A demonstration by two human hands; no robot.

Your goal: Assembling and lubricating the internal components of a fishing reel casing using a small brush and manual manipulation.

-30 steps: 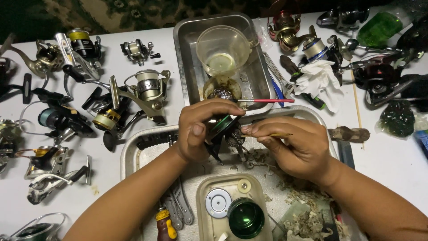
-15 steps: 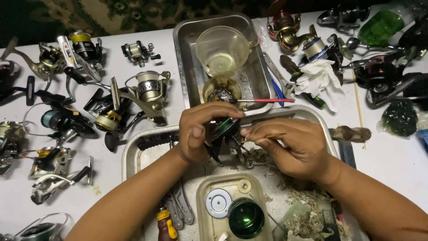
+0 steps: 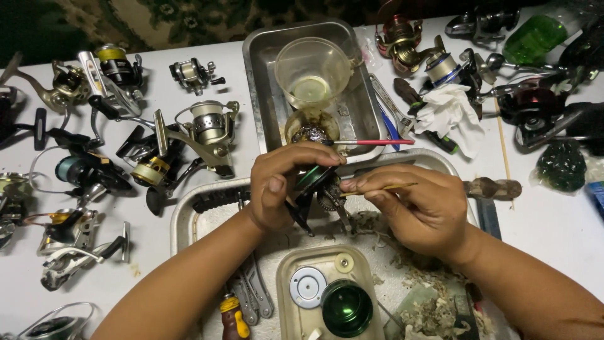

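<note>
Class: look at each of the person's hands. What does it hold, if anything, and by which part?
Left hand grips a dark reel body around its top. Right hand pinches a thin stick near its working end.

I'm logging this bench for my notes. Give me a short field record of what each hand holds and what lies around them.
left hand: left hand grips a dark reel body over the near metal tray
right hand: right hand pinches a thin stick whose tip meets the reel body
behind hands: far metal tray holding a clear plastic cup
in front: small tray with a green spool and a silver disc
left side: several spinning reels on the white table
right side: white rag
</note>
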